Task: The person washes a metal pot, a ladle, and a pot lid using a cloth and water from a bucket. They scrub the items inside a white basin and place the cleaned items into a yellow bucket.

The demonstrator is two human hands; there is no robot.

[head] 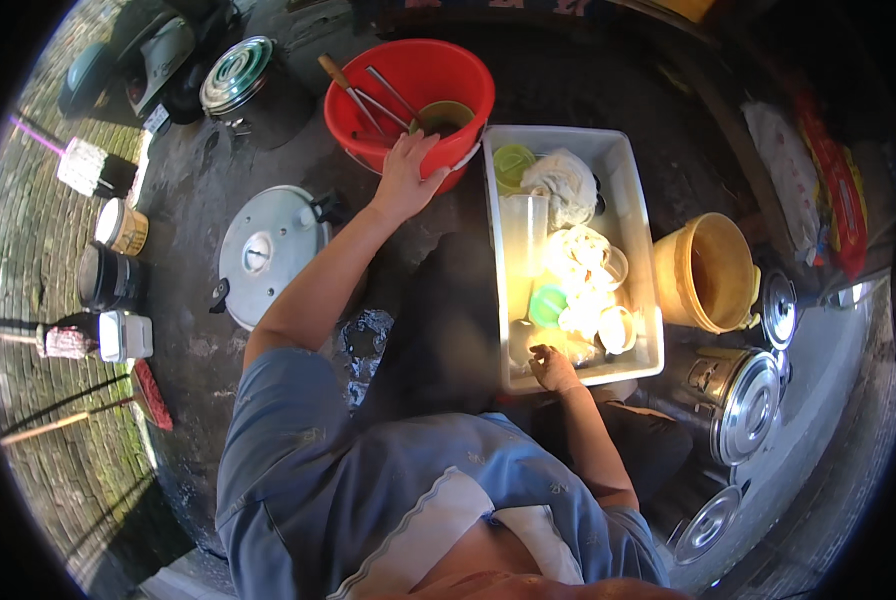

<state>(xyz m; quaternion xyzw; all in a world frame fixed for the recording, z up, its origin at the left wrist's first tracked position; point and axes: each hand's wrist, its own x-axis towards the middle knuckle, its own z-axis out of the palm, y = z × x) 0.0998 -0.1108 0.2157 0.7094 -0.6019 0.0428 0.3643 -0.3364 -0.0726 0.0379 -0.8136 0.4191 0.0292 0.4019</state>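
My left hand (410, 171) lies over the near rim of a red plastic bucket (340, 112), thumb spread, fingertips beside metal utensil handles. The bucket holds several long-handled utensils, one with a wooden handle (333, 69), and a yellowish-green container (448, 116). My right hand (553, 369) is inside the near end of a white plastic tub (640, 225), fingers slightly bent, no object visible in them. In the tub are a bunched pale cloth (564, 184), a clear tall container (526, 225), a green round item (547, 305), small cups (617, 330) and a green lid-like piece (513, 165). Glare hides some detail.
A large round metal lid (271, 251) covers a pot at left, with another lidded pot (241, 75) beyond. A yellow bucket (707, 270) and steel lidded pots (748, 409) stand right. Small containers (121, 225) and a red-bristled broom (151, 394) line the brick wall.
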